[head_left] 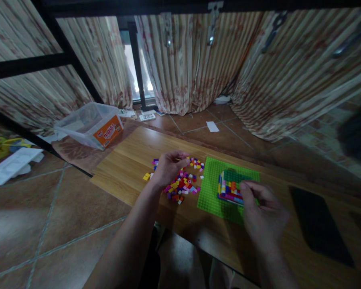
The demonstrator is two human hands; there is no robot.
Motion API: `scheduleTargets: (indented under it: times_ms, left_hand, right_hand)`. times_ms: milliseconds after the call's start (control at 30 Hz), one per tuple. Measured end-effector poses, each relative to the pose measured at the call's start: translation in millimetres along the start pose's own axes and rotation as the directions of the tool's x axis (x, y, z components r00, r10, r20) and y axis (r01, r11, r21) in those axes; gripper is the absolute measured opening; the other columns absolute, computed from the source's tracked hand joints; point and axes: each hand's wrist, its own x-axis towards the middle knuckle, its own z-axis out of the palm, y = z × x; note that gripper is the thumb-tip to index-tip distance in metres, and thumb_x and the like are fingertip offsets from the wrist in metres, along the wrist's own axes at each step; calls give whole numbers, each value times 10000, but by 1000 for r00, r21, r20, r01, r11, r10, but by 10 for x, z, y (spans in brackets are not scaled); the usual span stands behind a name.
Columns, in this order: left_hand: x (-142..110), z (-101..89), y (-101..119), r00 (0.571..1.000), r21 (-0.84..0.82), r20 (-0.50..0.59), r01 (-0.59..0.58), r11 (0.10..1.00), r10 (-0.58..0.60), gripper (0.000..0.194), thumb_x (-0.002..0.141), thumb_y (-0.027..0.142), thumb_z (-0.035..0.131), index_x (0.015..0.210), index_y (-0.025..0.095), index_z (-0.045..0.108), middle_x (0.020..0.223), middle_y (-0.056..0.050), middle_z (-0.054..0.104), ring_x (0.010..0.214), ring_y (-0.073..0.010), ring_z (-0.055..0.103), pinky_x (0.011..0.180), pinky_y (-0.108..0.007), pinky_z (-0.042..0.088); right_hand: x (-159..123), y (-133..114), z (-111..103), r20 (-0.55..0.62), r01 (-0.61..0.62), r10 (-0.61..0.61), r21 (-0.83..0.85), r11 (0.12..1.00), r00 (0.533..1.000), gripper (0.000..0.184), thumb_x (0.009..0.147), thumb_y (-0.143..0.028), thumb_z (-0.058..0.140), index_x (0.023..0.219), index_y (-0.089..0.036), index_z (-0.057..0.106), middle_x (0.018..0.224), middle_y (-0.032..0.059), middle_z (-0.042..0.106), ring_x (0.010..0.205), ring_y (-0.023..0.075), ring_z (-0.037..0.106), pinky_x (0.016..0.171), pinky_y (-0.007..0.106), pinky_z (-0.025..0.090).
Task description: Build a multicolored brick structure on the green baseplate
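Over a pile of small coloured toy bricks (180, 184) on the wooden table, my left hand (170, 167) has its thumb and fingers brought close together. Anything between those fingertips is too small to make out. A green studded baseplate (209, 192) lies to the right of the pile. On it stands a low block built of multicoloured bricks (228, 190), with a dark green part behind. My right hand (264, 206) is at the right side of this build, thumb and forefinger pinched together near its edge. What that pinch holds is hidden.
The wooden table (123, 160) bears a dark flat panel (320, 224) at right. Beyond its left end, a clear plastic bin (87, 124) with an orange label stands on the floor. Papers (212, 126) lie on the tiles before striped curtains (192, 64). Black metal bars (27, 62) cross the upper left.
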Motion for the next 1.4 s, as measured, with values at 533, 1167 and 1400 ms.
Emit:
scheduleTargets:
  times_ms: [533,1167,1400]
  left_hand:
    - [-361,733,-22,917,-436,365,323,840,-163,263,631,299,852,779,124,724,704,-14,692,631,-91,622,624,-223,476]
    - [-71,-315,242,852,-740,-362,-15,672,-379,63,664,126,544,699,133,597,602,19,571,527,-51,540,492,-148,388]
    - [-88,-434,191,834,-699,-349,72,711,-428,68,599,177,630,619,117,605,602,13,566,486,-61,487,451,-188,330]
  right_hand:
    - [-43,-193,56,232,143,-186,187,972,955,68,877,-256,650,921,-236,698,913,19,690,846,154,647,748,299,518]
    - [175,-432,1056,596,316,-102,-267,910,796,163,844,-199,564,884,-218,721,881,41,724,802,190,667,769,312,490]
    - [367,-518,1319,744,462,-153,-227,858,650,248,875,-178,534,1032,-195,725,1039,71,691,897,192,651,855,324,480]
